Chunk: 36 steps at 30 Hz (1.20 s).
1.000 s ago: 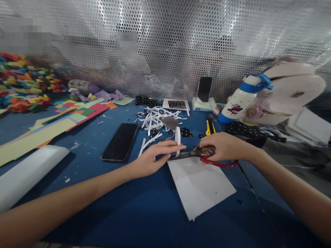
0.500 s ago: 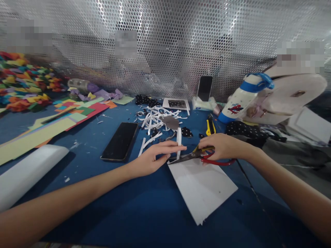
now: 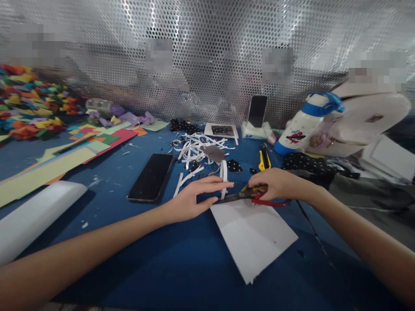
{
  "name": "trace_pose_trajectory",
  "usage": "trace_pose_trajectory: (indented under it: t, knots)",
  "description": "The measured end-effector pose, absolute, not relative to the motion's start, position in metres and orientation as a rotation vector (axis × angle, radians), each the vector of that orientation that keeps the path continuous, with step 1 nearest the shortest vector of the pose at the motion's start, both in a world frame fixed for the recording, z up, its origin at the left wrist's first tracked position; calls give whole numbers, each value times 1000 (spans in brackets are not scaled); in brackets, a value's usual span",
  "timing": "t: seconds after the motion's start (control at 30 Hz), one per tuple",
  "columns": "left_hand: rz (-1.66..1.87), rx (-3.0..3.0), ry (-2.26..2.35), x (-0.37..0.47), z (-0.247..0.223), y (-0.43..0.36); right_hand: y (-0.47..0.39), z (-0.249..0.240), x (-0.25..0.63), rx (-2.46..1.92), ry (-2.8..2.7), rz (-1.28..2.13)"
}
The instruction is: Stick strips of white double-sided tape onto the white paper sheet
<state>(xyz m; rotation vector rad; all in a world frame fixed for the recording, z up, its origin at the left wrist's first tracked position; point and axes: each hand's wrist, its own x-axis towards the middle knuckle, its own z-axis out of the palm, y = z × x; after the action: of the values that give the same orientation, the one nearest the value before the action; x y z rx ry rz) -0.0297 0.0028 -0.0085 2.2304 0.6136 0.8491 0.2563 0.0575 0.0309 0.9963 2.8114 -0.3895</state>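
Note:
A pair of scissors with red and yellow handles (image 3: 270, 201) is gripped by my right hand (image 3: 275, 183). Their dark blades (image 3: 231, 198) point left along the top edge of a white paper sheet (image 3: 254, 242) and look closed together. A narrow white paper strip (image 3: 224, 170) rises just beyond the blades. My left hand (image 3: 194, 198) has its fingers stretched out and its thumb apart. Its fingertips are at the strip, and the thumb is by the blade tips. Whether the fingers press on the strip is hard to tell.
White paper strips (image 3: 197, 151) are heaped beyond my hands. A black phone (image 3: 151, 177) lies left of them, and a yellow cutter (image 3: 264, 160) to the right. A bottle (image 3: 303, 125) stands before a pale bag (image 3: 363, 116). Coloured paper (image 3: 58, 166) and a white roll (image 3: 39, 216) lie left.
The scissor blades, slightly apart before, have come together along the paper's top edge. My left thumb has shifted slightly right. The white strip leans a little differently.

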Motion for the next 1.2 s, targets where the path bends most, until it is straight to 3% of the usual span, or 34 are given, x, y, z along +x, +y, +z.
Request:
trace_pose_trajectory:
  t: [0.77, 1.0, 1.2]
  knots:
    - [729, 2597, 940, -26, -16, 1, 48, 32, 258, 1115, 2942, 61]
    - [796, 2529, 932, -28, -17, 1, 82, 25, 294, 1479, 2835, 284]
    - [958, 2287, 916, -30, -13, 0, 91, 19, 293, 1575, 3111, 124]
